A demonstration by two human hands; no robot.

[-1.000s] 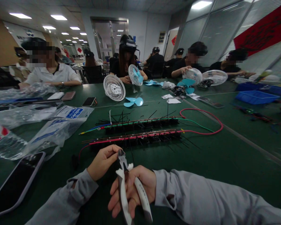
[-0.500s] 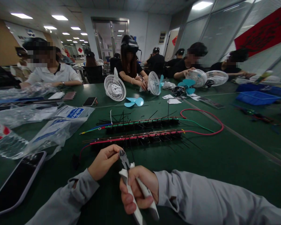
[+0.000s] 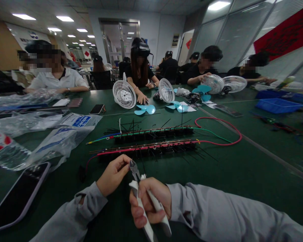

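Note:
My right hand (image 3: 148,203) grips the white handles of diagonal cutting pliers (image 3: 135,172), their jaws pointing up and to the left. Beside the jaw tips, my left hand (image 3: 113,174) is closed in a pinch; what its fingertips hold is too small to make out. Just beyond lies the nearer wire bundle (image 3: 151,147), with a red wire along it and thin black cable tie tails sticking out. A second wire bundle (image 3: 156,130), with green and red wires, runs behind it. A white cable tie (image 3: 120,126) stands up from its left end.
A phone (image 3: 19,198), a water bottle (image 3: 7,153) and plastic bags (image 3: 65,137) are on my left. Across the green table, co-workers sit among white fan grilles (image 3: 124,94) and blue fan blades (image 3: 144,109). Blue trays (image 3: 279,105) stand at the right.
My hands and the pliers have barely moved. Across the table, a co-worker's hand has come down by the blue fan blade, and another blue blade now lies flat in front of the grille.

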